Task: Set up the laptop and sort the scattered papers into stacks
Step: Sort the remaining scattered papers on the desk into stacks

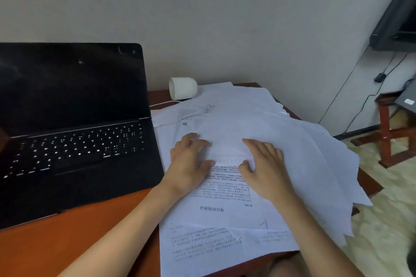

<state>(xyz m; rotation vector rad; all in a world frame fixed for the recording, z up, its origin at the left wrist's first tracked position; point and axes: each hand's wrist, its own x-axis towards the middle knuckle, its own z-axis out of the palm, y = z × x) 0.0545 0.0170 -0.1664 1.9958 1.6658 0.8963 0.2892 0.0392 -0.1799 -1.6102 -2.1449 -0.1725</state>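
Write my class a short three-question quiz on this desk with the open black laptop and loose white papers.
1. True or false: the black laptop has its lid shut.
2. Which is nearer the wall? A) white cylindrical object B) printed white sheet with a heading
3. Fill in: the left hand and right hand both rest on the loose white ____.
Key: 1 false; 2 A; 3 papers.

Items outside the task
White cylinder on its side, surface far edge; red stool beyond right edge.
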